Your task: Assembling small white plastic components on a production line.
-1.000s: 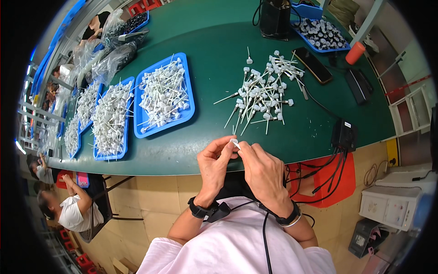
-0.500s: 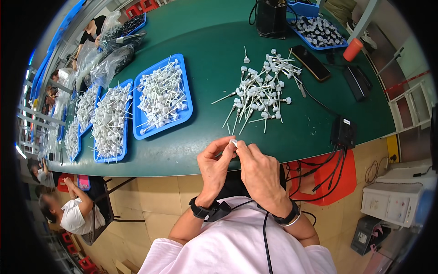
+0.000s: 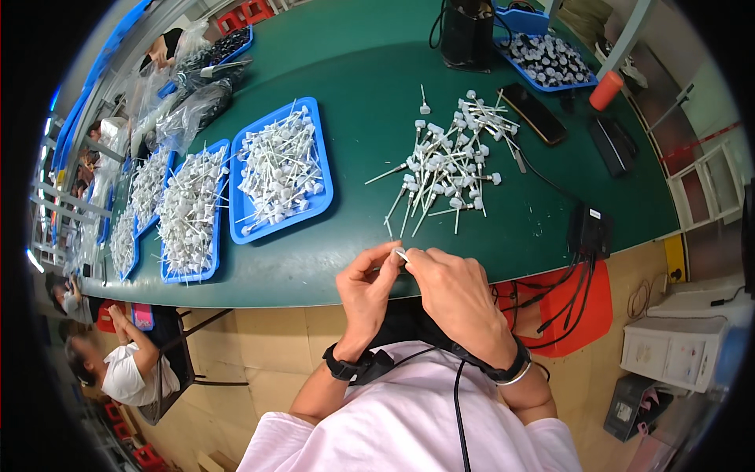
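At the front edge of the table my left hand (image 3: 366, 289) and my right hand (image 3: 462, 297) meet fingertip to fingertip. Both pinch a small white piece (image 3: 401, 254), mostly covered by the fingers; its full shape is hidden. Just beyond the hands lies a loose pile of white-headed thin stems (image 3: 450, 165), their pale rods pointing many ways. One single white-headed stem (image 3: 425, 106) rests apart at the pile's far side. Left of the pile, a blue tray (image 3: 325, 177) is heaped with the same kind of white-headed stems.
More filled blue trays (image 3: 210, 271) and clear plastic bags (image 3: 189, 114) stand at the left. Toward the right are a phone (image 3: 532, 114), a black box with cables (image 3: 590, 228), an orange cylinder (image 3: 606, 90) and a tray of black-and-white parts (image 3: 550, 59). A person (image 3: 130, 366) sits at far left.
My right hand has turned slightly, its wrist shifting a little right. My left hand has moved slightly left. Both still pinch the white piece.
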Motion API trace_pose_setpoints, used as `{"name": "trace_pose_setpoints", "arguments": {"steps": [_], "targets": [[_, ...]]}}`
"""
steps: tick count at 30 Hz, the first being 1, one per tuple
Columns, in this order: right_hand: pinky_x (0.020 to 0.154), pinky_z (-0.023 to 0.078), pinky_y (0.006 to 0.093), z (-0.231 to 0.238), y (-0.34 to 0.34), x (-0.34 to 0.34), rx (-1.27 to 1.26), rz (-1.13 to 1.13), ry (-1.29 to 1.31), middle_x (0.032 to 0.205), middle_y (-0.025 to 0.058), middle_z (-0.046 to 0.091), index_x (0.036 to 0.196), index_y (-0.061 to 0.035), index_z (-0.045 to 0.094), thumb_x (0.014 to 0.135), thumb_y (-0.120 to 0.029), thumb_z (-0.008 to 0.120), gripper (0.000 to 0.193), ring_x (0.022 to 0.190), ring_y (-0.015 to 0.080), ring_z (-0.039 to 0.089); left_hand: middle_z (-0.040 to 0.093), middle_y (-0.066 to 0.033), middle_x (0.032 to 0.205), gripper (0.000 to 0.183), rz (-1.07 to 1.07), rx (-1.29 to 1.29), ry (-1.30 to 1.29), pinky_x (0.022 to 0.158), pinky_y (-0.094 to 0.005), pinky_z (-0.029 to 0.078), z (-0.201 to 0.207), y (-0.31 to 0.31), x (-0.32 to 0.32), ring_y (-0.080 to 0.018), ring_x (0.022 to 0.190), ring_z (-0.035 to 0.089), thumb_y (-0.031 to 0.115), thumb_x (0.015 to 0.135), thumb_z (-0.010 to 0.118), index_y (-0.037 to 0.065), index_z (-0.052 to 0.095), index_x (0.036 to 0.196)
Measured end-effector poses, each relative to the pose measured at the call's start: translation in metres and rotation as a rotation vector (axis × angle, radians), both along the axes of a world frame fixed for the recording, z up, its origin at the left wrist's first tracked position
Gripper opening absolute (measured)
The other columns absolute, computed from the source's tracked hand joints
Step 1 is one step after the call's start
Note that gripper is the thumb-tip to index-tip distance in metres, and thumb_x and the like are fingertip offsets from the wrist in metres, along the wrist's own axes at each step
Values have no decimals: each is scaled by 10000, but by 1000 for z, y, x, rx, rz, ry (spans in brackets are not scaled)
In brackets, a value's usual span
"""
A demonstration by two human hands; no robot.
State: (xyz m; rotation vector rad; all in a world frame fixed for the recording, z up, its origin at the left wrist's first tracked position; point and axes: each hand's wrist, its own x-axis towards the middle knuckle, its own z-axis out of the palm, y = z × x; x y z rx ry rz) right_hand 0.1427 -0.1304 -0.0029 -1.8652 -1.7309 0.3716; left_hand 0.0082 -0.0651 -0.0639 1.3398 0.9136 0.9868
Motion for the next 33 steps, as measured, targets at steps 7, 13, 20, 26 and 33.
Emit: {"name": "trace_pose_setpoints", "arguments": {"steps": [7,13,20,26,33], "targets": [[509,499,408,-18,-5,-20,205,-139,106,785,130,586,1090,-25,548,932,-105,588,182,615,335,629,709,-93,1018,258,-32,-177,-162,726,-242,556,11,8,2,-138,912,680,68,916,672,-22,666,1158],[501,505,397,-17,0,-18,178,-164,56,766,118,564,1013,-40,530,934,-91,568,101,590,321,620,712,-86,1006,260,-5,-121,-164,736,-239,558,8,2,5,-122,896,676,45,904,682,-19,668,1156],[497,519,377,-18,1,-18,164,-171,21,781,111,575,1009,-39,527,906,-50,564,110,598,305,636,711,-70,976,256,29,-90,-155,747,-231,544,5,-1,8,-102,865,661,19,892,688,-14,675,1146],[504,526,369,-20,-1,-19,145,-184,-16,808,109,586,1044,-34,534,889,-47,574,161,607,292,651,700,-67,961,241,39,-28,-95,732,-235,551,4,-2,8,-107,845,659,9,896,677,-24,671,1134],[502,529,372,-19,-1,-19,103,-190,-70,823,112,590,1074,-26,542,877,-48,579,202,618,284,664,706,-49,939,249,55,39,-57,749,-223,512,1,-3,8,-90,853,646,5,884,697,-1,690,1132]]}}
